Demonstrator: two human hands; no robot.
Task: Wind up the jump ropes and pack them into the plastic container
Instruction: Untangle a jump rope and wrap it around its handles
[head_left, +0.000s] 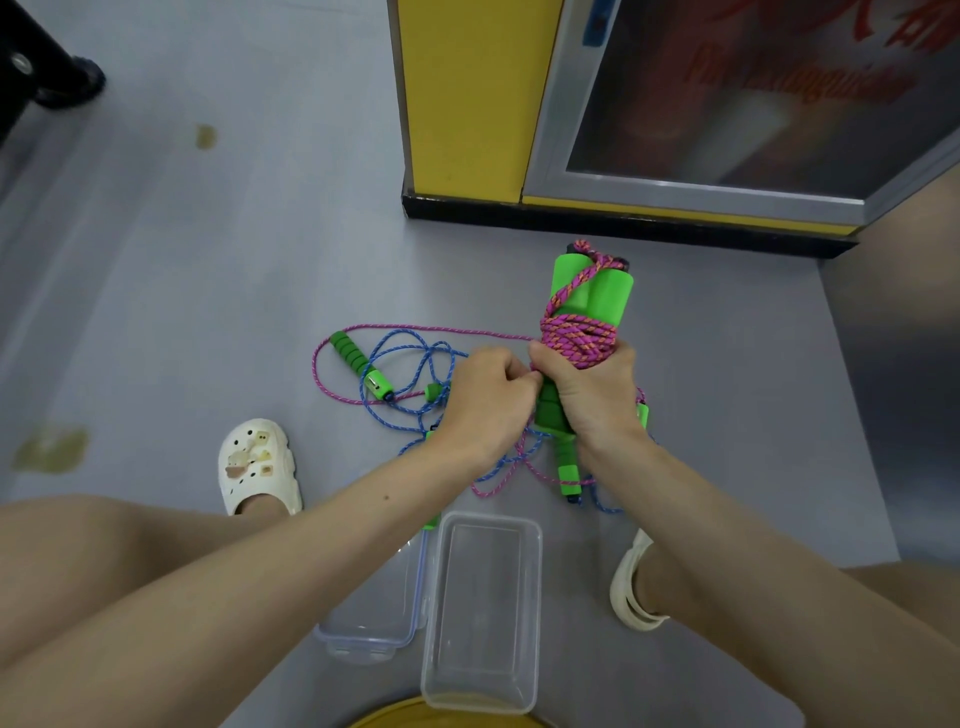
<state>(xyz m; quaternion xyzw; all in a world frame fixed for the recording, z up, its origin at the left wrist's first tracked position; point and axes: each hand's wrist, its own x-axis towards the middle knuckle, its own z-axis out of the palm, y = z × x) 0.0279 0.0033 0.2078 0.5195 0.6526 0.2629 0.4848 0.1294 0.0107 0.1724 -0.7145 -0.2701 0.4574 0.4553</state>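
Note:
My right hand (589, 389) grips a pair of green jump-rope handles (597, 291) held upright, with pink rope (579, 335) wound in several turns around them. My left hand (488, 400) pinches the pink rope right beside the bundle. The loose pink rope trails left in a loop over the floor. A blue rope (415, 358) lies tangled under my hands, with one green handle (358, 366) to the left and another green handle (566, 467) below my right wrist. The clear plastic container (483, 696) stands open near my knees.
The container's clear lid (363, 639) lies to the left of the container. My feet in white clogs (257, 467) flank the ropes. A yellow cabinet (467, 104) with a black base stands behind. A yellow round edge (415, 717) shows at the bottom.

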